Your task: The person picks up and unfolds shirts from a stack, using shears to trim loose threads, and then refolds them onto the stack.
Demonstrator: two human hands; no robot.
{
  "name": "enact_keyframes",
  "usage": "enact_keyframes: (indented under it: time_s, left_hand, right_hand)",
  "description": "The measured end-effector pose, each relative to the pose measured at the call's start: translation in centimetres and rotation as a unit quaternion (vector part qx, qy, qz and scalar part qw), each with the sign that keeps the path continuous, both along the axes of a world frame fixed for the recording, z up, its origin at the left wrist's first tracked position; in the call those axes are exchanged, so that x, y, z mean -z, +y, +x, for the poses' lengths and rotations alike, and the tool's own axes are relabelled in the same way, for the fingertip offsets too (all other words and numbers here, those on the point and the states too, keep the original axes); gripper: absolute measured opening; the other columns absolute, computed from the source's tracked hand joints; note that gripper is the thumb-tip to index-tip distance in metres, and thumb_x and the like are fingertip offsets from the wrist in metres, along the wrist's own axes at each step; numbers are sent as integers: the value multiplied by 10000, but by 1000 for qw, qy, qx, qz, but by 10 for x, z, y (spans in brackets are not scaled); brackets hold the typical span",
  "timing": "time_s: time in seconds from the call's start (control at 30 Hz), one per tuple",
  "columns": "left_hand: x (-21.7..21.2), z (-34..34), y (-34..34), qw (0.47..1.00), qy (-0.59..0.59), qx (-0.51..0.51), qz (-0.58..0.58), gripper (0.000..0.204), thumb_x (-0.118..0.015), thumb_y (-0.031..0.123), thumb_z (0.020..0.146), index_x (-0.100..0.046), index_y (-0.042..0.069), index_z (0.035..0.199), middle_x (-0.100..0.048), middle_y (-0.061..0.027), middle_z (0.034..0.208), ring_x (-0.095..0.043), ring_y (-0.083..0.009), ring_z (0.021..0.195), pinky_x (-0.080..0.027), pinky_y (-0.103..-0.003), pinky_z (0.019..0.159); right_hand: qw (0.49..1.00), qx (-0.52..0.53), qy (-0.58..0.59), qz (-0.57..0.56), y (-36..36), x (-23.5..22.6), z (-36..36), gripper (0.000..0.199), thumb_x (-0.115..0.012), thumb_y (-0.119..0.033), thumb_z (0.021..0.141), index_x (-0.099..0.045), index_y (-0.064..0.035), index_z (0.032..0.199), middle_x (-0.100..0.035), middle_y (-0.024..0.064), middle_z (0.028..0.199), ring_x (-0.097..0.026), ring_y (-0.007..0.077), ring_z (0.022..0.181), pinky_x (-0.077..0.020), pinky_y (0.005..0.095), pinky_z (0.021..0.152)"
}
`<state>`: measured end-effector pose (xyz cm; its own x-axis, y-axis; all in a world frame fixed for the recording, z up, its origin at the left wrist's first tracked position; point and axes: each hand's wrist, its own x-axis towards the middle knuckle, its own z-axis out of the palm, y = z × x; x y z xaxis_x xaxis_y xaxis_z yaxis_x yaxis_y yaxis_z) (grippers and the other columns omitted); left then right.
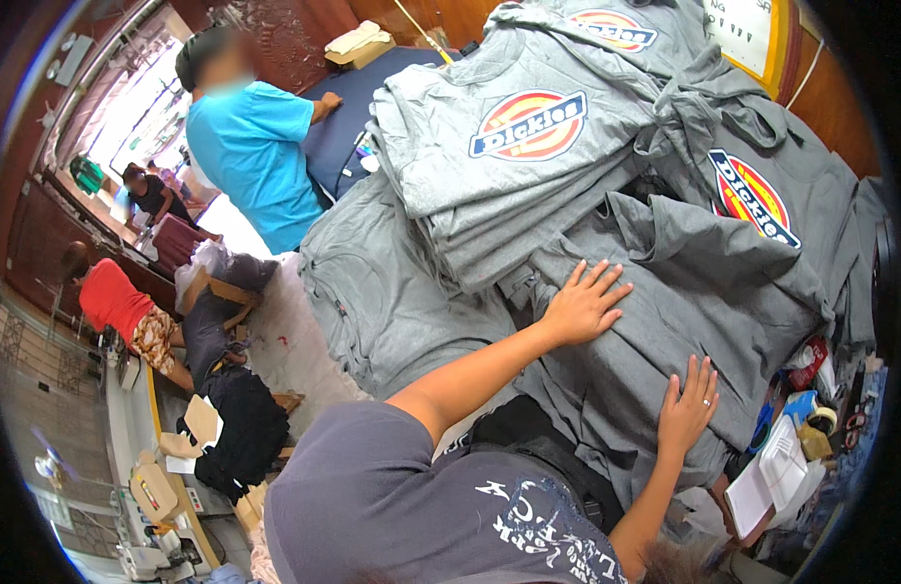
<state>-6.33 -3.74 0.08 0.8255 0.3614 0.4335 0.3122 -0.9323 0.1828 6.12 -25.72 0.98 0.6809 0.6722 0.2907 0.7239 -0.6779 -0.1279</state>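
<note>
Left hand (584, 304) and right hand (686, 411) press flat on a grey shirt (703, 292).

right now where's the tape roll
In the head view, the tape roll sits at the far right edge, beside the white papers and just right of the grey shirt under the right hand.

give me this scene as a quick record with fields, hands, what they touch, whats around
left hand: flat, fingers spread, pressing on the grey shirt
right hand: flat on the same shirt, nearer its lower edge, ring on one finger
holding: nothing gripped by either hand
beside it: stack of folded grey shirts with round printed logos
table edge: tape roll and papers at right
others: person in blue shirt at the far side
</note>
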Motion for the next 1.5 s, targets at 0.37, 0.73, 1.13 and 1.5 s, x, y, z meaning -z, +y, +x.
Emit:
enact_keyframes:
  time_s: [0.37, 0.73, 1.13, 1.5]
  left_hand:
    - [0, 2, -1, 1000, 11, -2, -3, 469, -445, 364, 848, -407, 197, 1285, -325, -93, 1367, -268, -285, 1271, -176, -490, 1034]
    - [-7, 2, -1, 1000, -7, 0, -26, 470, -499, 340, 812, -447, 193, 1255, -343, -90, 1357, -287, -281, 1262, -195, -486, 1031]
    - [-6, 4, 0, 999, -26, 0, -19, 466, -514, 335, 797, -461, 197, 1239, -366, -88, 1340, -315, -281, 1243, -207, -483, 1029]
    - [-5, 2, -1, 999, -40, -4, -22, 444, -505, 342, 800, -481, 191, 1217, -385, -82, 1325, -320, -280, 1242, -212, -489, 1026]
  right_hand:
    - [1000, 2, -14, -28, 1, 1, 2, 441, -429, -293, 879, -379, -177, 1302, -298, 13, 1395, -285, 242, 1273, -231, 438, 1018]
    - [999, 19, -25, -33, 2, 5, 3, 432, -423, -291, 886, -381, -192, 1304, -304, -3, 1394, -297, 219, 1267, -246, 423, 1013]
    - [999, 9, -41, -22, 2, 6, 5, 433, -418, -289, 892, -377, -196, 1313, -317, -10, 1386, -308, 224, 1258, -255, 439, 1007]
    - [998, 5, -54, -24, 1, 8, 6, 429, -405, -317, 897, -380, -198, 1309, -317, -10, 1386, -318, 229, 1252, -267, 440, 999]
